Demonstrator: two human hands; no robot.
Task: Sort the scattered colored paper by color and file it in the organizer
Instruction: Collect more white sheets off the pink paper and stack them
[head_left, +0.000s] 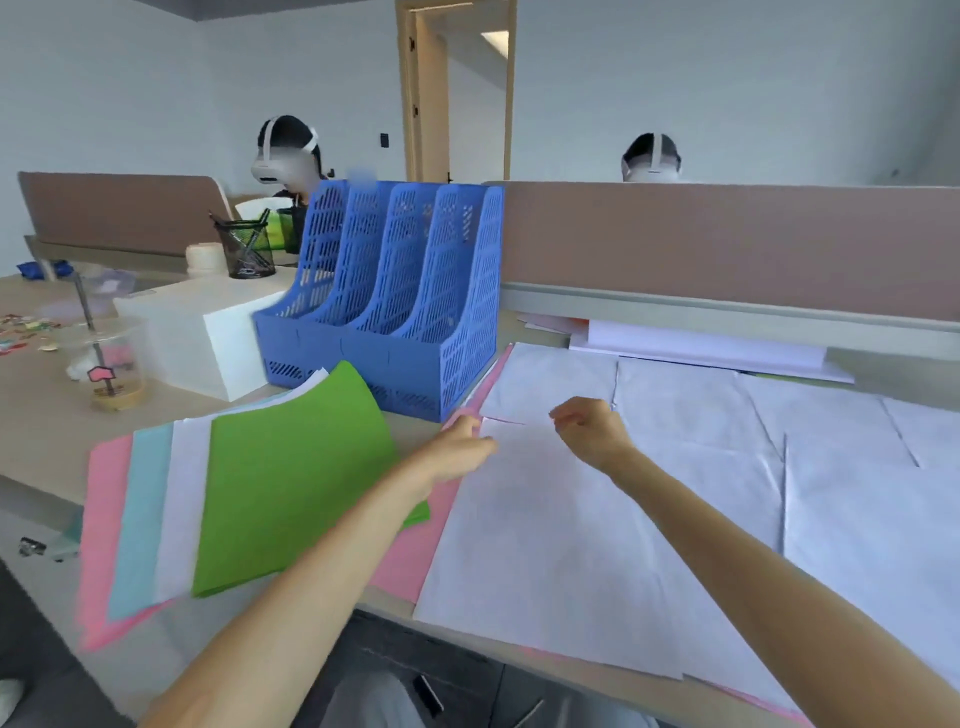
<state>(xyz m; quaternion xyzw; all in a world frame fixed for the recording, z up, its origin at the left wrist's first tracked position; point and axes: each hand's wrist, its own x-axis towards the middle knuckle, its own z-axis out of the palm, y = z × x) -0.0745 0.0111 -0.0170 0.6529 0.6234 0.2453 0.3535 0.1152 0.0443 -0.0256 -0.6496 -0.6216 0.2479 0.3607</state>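
My left hand (457, 448) pinches the white sheet (545, 519) by its corner; my right hand (592, 430) hovers loosely curled, empty. Next I'd peel it off the pink sheet (410, 561)

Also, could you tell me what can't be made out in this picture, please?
Head view only.
Left hand: grip on the white sheet is motion-blurred.
Pink sheet: mostly covered by white paper.
Organizer: slot contents hidden by its mesh walls.
Rightmost sheets: cut off by frame edge.

Blue perforated organizer (384, 296); green sheet (291, 478), pink sheet (106, 519).
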